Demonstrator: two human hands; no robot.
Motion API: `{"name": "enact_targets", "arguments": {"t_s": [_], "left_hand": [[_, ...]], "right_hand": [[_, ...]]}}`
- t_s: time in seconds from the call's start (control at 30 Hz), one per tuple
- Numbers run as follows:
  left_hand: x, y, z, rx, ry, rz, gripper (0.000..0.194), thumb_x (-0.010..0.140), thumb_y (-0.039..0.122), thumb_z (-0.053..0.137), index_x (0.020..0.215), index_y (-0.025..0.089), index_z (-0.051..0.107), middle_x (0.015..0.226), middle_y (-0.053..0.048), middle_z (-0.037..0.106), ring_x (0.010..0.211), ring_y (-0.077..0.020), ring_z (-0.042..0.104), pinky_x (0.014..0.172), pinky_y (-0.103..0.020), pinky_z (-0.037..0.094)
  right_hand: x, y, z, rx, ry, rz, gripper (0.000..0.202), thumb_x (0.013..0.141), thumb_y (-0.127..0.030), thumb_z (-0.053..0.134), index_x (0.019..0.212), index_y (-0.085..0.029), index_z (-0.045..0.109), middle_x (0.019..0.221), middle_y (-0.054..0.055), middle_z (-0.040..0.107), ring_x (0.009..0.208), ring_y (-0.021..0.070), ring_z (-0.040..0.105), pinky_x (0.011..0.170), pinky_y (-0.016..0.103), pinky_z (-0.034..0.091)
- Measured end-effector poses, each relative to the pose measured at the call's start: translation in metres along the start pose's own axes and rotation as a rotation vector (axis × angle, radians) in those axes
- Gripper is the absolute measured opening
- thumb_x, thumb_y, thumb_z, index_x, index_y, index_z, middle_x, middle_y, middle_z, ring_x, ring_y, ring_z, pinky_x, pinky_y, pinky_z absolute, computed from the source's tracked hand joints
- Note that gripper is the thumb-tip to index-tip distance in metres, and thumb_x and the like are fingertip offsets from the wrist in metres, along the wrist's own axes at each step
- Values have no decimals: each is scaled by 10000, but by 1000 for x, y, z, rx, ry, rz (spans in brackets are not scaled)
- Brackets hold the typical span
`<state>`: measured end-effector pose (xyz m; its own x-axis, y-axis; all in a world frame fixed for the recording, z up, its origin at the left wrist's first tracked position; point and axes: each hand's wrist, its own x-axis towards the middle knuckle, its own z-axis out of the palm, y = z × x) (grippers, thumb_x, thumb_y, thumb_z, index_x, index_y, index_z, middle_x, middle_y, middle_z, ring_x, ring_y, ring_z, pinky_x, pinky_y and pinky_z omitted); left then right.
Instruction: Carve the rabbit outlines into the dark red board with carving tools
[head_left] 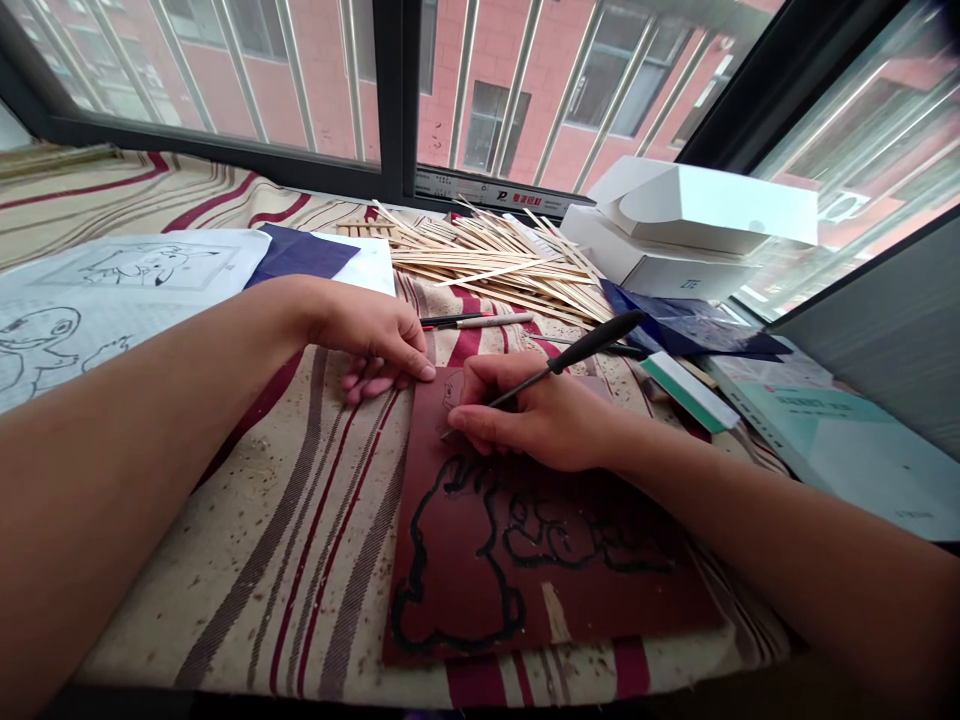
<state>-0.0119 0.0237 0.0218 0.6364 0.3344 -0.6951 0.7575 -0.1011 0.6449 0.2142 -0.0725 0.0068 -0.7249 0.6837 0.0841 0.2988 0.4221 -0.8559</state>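
Note:
A flat reddish-brown board (465, 600) lies on the striped cloth, with animal-like outlines cut into it in dark lines and a fainter drawing near its top left. My right hand (536, 415) is closed round a carving tool (596, 342) with a black handle and thin metal shaft. Its tip meets the board's upper left part, below the faint drawing. At the board's top left corner rests my left hand (375, 335), fingers curled and thumb on the edge. The other fingers lie by the cloth, partly hidden beneath the hand.
Thin wooden sticks (495, 260) are heaped by the window. Pens (495, 321) lie behind the board. Drawing sheets (150, 265) and dark blue paper (304, 252) are at left. A white box (675, 230), a green-and-white small box (690, 392) and a book (847, 430) stand or lie at right.

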Motion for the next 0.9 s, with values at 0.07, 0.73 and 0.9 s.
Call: {"name": "enact_targets", "arguments": {"t_s": [0.07, 0.73, 0.9], "left_hand": [[0, 0, 1, 6, 9, -1, 481, 807, 631, 734, 688, 214, 527, 509, -26, 646, 450, -185, 633, 454, -251, 464], [-1, 2, 0, 29, 6, 6, 528, 768, 688, 747, 684, 211, 535, 533, -44, 661, 465, -193, 642, 467, -258, 458], [-1, 1, -1, 23, 1, -14, 539, 768, 703, 741, 681, 214, 531, 531, -43, 656, 466, -188, 638, 470, -257, 468]], "right_hand": [[0, 0, 0, 3, -4, 1, 225, 936, -264, 661, 758, -148, 589, 630, -4, 644, 541, 78, 539, 511, 202, 422], [-4, -2, -5, -26, 15, 60, 216, 938, -254, 643, 753, -163, 581, 599, -16, 639, 539, 90, 572, 523, 218, 440], [-4, -3, -10, -38, -19, 109, 212, 934, -247, 657, 753, -158, 590, 591, -14, 643, 508, 78, 556, 478, 198, 429]]}}
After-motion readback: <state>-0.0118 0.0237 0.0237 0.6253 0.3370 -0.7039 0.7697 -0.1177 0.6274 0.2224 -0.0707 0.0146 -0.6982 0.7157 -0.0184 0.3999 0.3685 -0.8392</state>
